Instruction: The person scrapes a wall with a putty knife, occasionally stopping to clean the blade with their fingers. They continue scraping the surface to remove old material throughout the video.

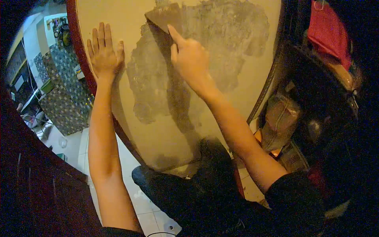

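My left hand (105,53) lies flat with its fingers spread on the left side of a pale yellow panel (169,146). My right hand (189,57) is closed around a flat, triangular scraper blade (164,20), index finger stretched along it; the handle is hidden in my palm. The blade's edge rests against the panel near its top middle. Around the blade spreads a large, uneven grey patch (221,51) on the panel. A dark shadow of my right arm falls across the patch.
Dark red edging (81,59) borders the panel on the left. Beyond it are a mosaic-tiled surface (65,102) and pale floor tiles (148,203). A red cloth (327,35) hangs at the upper right, above dark clutter and a brownish bag-like object (281,118).
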A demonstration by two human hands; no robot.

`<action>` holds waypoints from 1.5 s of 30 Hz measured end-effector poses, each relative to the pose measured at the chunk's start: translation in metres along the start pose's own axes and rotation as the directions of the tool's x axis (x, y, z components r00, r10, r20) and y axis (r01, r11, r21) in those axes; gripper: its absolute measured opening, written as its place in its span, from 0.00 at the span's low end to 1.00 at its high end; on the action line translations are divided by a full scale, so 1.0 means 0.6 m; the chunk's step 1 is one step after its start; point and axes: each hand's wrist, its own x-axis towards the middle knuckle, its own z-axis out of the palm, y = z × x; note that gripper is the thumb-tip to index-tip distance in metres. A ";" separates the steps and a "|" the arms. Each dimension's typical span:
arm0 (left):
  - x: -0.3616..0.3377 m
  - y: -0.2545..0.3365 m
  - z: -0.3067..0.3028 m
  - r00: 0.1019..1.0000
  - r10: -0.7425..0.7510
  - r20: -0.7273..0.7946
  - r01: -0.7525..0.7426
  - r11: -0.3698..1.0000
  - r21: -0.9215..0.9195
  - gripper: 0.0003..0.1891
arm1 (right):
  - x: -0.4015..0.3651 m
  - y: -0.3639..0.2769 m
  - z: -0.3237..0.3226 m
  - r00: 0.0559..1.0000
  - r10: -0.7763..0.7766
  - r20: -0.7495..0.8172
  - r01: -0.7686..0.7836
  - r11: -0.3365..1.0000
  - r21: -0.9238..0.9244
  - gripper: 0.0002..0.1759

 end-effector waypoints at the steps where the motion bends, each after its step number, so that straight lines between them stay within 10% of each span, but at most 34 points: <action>1: -0.002 0.000 0.000 1.000 0.002 -0.004 -0.002 1.000 -0.003 0.33 | -0.016 0.001 -0.002 0.997 0.031 0.065 -0.030 0.999 -0.010 0.27; 45: 0.017 0.004 -0.025 0.998 -0.010 0.067 0.008 1.000 0.028 0.35 | 0.069 -0.038 -0.028 0.997 0.009 -0.076 -0.004 0.998 0.059 0.25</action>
